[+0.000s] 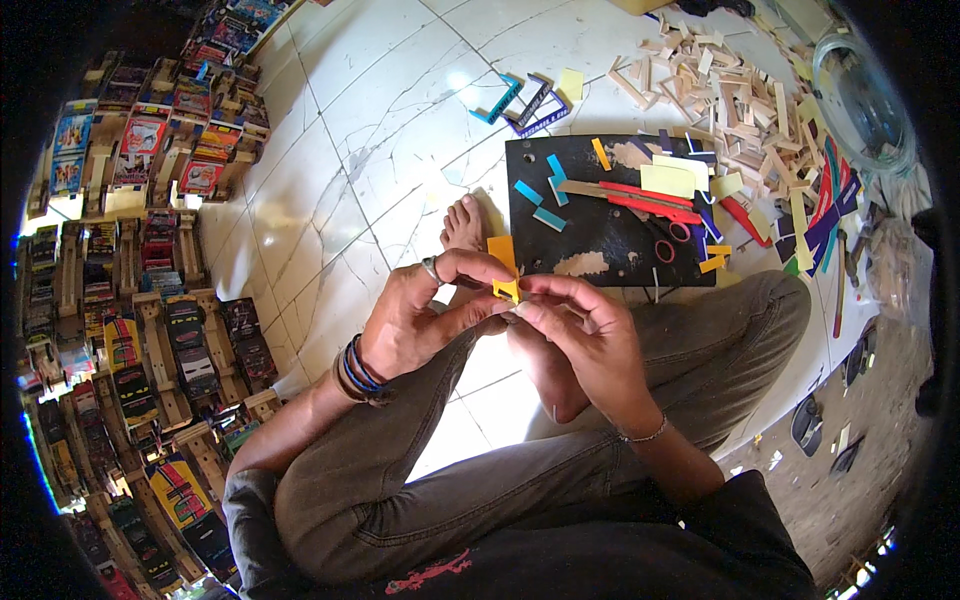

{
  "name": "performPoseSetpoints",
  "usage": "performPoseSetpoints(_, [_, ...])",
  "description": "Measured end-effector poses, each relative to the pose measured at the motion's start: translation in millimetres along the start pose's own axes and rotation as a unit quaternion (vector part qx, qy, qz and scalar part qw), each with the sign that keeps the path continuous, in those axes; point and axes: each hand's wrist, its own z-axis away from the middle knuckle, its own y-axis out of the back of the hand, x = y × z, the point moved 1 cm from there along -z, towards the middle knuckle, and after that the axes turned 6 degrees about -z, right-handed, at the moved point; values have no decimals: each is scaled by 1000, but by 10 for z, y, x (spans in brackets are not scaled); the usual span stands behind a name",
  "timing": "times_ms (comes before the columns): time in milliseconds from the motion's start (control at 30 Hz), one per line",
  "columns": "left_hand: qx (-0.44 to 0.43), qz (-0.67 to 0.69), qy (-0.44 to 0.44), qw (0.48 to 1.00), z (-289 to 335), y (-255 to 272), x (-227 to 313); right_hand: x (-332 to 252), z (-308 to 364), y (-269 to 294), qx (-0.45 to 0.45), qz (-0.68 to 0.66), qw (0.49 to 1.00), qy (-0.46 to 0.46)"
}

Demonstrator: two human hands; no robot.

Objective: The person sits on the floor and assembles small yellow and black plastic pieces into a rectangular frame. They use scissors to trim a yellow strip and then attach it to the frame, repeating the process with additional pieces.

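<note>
A small yellow strip with a dark mark [507, 291] is between my hands, above my crossed legs. My left hand [425, 305], wearing a ring and several bracelets, pinches its left side between thumb and forefinger. From the right, my right hand [592, 325] pinches the strip's other side with thumb and fingertips. Just beyond the fingers shows a flat orange-yellow piece [500, 250]; whether it joins the held strip I cannot tell. Close by, a black board [600, 240] carries scissors with red rings [672, 244], a red-handled tool [650, 207] and several blue strips [548, 217].
Loose wooden sticks [745, 110] are heaped at the far right, near a clear round container [862, 100]. Printed frame-like pieces [525, 105] lie on the tiled floor [380, 90]. Racks of colourful toy trucks [180, 350] line the left side. Sandals [808, 425] lie at right.
</note>
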Motion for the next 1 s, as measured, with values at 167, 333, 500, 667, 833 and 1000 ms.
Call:
performPoseSetpoints(167, [32, -22, 40, 998, 1, 3, 49, 35, 41, -3, -8, 58, 998, 14])
performPoseSetpoints(333, [49, -35, 65, 996, 37, 28, 20, 34, 99, 3, -22, -34, 998, -56])
performPoseSetpoints(500, [51, -41, -34, 997, 39, 15, -51, 17, 99, -7, -19, -134, 976, -170])
performPoseSetpoints(667, [20, -41, -37, 998, 41, 35, -38, 32, 65, 8, -20, -124, 974, -190])
performPoseSetpoints(833, [-5, -61, -46, 997, 39, 54, -5, 78, 48, 22, -27, -131, 970, -202])
performPoseSetpoints(1000, [-24, -127, -89, 988, 11, 63, -18, 87, 39, 21, -36, -158, 956, -245])
